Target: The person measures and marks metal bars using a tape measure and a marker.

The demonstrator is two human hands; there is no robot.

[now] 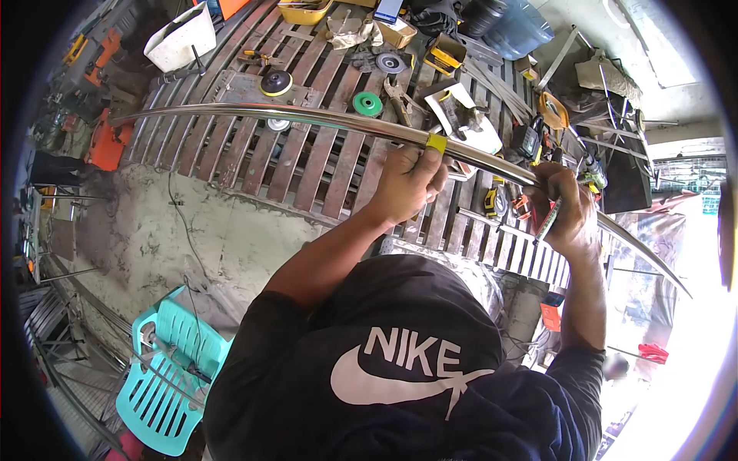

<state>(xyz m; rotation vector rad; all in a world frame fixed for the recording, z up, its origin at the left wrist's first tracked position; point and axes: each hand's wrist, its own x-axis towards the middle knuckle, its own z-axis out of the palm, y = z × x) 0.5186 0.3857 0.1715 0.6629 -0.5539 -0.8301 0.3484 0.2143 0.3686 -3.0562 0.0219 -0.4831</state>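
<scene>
A long shiny metal tube (330, 117) crosses the view above the slatted bench, looking bowed in the wide lens. My left hand (411, 180) is closed around it from below, its thumb at a short yellow strip (437, 143) on the tube. Farther right, my right hand (569, 207) is closed at the same tube, its fingers curled by the metal. A slim red-and-pale tool (546, 221) sticks out of the right hand's grip; its kind cannot be made out. A yellow-black tape measure (496, 202) lies between the two hands, lower down.
The slatted bench (296, 165) carries a green disc (367, 104), a sanding pad (275, 82), a grinding disc (390, 63), pliers (260, 58) and a white bin (181, 38). A turquoise plastic chair (173, 369) stands lower left, near a cable (184, 238) on the floor.
</scene>
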